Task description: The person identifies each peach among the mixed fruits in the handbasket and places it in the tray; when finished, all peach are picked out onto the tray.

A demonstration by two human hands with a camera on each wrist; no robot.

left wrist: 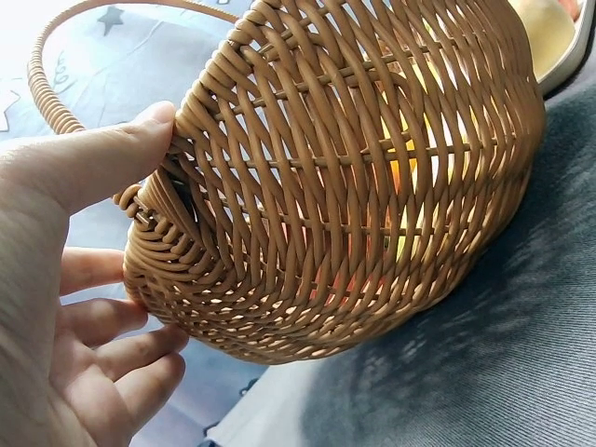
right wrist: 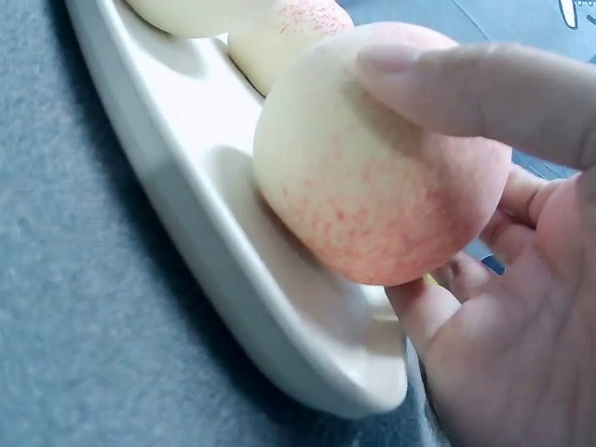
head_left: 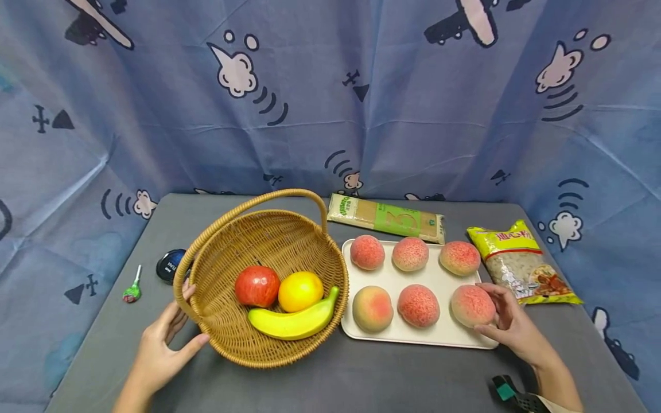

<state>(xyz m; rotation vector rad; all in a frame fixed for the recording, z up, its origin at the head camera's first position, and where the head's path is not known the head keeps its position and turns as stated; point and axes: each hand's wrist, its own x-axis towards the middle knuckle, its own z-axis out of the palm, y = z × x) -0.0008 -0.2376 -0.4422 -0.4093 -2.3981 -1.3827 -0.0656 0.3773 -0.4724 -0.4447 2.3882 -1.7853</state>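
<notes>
My right hand (head_left: 508, 321) is curled round the peach (head_left: 472, 306) at the near right corner of the tray (head_left: 444, 338), thumb over the top and fingers behind it, the fruit resting on the tray. The basket (head_left: 229, 344) lies left of the tray, touching its edge, and my left hand (head_left: 162, 338) steadies the basket's far-left rim with relaxed, spread fingers, gripping nothing. So the peach sits right of the basket, nearest my right hand.

A pink-speckled peach (head_left: 472, 306) sat at the front right corner of a white tray (head_left: 413, 338), still resting on it. Left of the tray stood a round woven wicker basket (head_left: 227, 338), upright with its arched handle raised, on the grey table.
</notes>
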